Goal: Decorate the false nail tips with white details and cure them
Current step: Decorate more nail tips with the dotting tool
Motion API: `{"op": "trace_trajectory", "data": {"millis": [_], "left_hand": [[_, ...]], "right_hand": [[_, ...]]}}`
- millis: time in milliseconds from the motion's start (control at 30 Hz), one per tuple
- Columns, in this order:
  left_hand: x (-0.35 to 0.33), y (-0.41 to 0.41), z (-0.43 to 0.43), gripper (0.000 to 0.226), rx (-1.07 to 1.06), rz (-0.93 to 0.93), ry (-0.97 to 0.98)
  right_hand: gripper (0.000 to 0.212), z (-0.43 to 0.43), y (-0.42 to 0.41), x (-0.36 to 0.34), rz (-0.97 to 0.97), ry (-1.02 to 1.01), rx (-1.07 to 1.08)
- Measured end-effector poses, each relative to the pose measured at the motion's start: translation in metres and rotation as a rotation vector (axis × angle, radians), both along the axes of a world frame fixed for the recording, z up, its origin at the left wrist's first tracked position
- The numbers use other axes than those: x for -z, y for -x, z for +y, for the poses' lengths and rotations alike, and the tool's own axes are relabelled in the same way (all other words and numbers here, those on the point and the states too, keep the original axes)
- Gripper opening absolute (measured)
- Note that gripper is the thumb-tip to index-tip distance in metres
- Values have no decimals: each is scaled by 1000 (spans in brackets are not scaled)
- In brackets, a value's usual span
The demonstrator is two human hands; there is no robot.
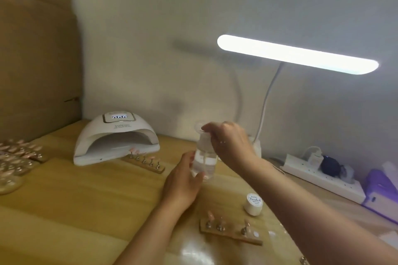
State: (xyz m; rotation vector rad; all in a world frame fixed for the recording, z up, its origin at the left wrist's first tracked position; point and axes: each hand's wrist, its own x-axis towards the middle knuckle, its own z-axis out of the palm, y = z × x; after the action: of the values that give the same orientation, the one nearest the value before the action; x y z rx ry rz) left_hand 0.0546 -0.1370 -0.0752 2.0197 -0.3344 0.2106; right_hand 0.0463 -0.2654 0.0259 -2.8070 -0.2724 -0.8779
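Note:
A clear plastic pump bottle (204,162) of clear liquid is held above the wooden table (86,200). My left hand (183,180) grips its lower body from the left. My right hand (228,142) pinches the bottle's top, where a round clear lid (199,125) stands flipped up. A white curing lamp (116,137) sits at the back left. In front of its mouth lies a wooden holder (143,164) carrying several pink nail tips on metal stands. A second wooden holder (230,231) with nail tips lies near me. A small white jar (253,203) of paint gel lies beside it.
A lit white desk lamp (297,55) on a bendy neck hangs over the right side. A white power strip (323,178) with plugs runs along the wall at right, next to a purple box (381,189). Several more nail-tip holders (17,157) crowd the left edge.

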Motion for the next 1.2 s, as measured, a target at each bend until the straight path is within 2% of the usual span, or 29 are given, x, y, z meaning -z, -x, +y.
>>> {"op": "trace_trajectory", "data": {"millis": [200, 300, 467, 600, 767, 867, 933, 967, 1033, 1100, 1133, 1200], "left_hand": [[0, 0, -2, 45, -33, -18, 9], [0, 2, -2, 44, -42, -24, 5], [-2, 4, -2, 44, -37, -43, -28], [-2, 5, 1, 46, -4, -28, -10], [0, 0, 0, 44, 5, 5, 26], [1, -1, 0, 43, -9, 6, 26], [1, -3, 0, 42, -31, 31, 20], [-1, -4, 0, 43, -50, 69, 57], [-11, -6, 4, 41, -92, 145, 246], [-30, -4, 13, 32, -92, 131, 436], [-43, -1, 18, 28, -31, 134, 513], [-76, 15, 21, 30, 263, 211, 602]], "right_hand": [[53, 2, 15, 24, -31, -57, -37], [57, 1, 12, 21, 15, -56, 29], [57, 7, 9, 7, 127, 81, 151], [55, 4, -1, -25, 219, -24, 134], [58, 8, 13, 5, 134, 93, 158], [57, 8, 7, 2, 123, 80, 158], [54, 7, 5, -7, 159, -25, 130], [50, 6, 7, -11, 170, -161, 102], [41, 1, 18, -13, 125, -543, 31], [33, -4, 38, -16, 36, -873, -20], [29, -7, 51, -16, 18, -985, -65], [20, -11, 80, -15, 2, -1127, -171]]}}
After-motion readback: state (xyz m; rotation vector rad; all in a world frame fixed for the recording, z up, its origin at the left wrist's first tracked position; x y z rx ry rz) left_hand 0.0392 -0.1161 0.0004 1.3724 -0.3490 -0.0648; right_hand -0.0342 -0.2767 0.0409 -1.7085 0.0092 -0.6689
